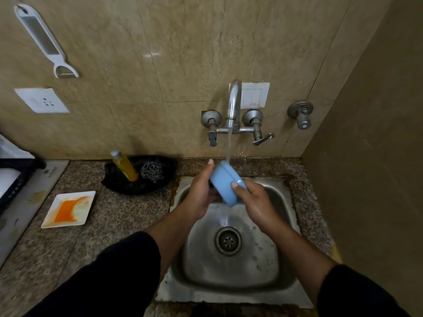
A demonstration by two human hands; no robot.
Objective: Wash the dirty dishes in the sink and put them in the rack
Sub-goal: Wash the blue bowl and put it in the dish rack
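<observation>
A light blue cup (225,184) is held tilted on its side over the steel sink (231,266), right under the water running from the tap (234,104). My left hand (201,193) grips the cup from the left, thumb up along its rim. My right hand (254,200) holds it from the right with the thumb pressed on its side. A white square plate (69,209) smeared with orange sauce lies on the counter to the left. The dark rack (13,179) shows at the far left edge.
A yellow soap bottle (124,165) and a steel scrubber (151,172) sit in a black dish behind the sink's left corner. A peeler (43,40) hangs on the tiled wall. A side wall stands close on the right.
</observation>
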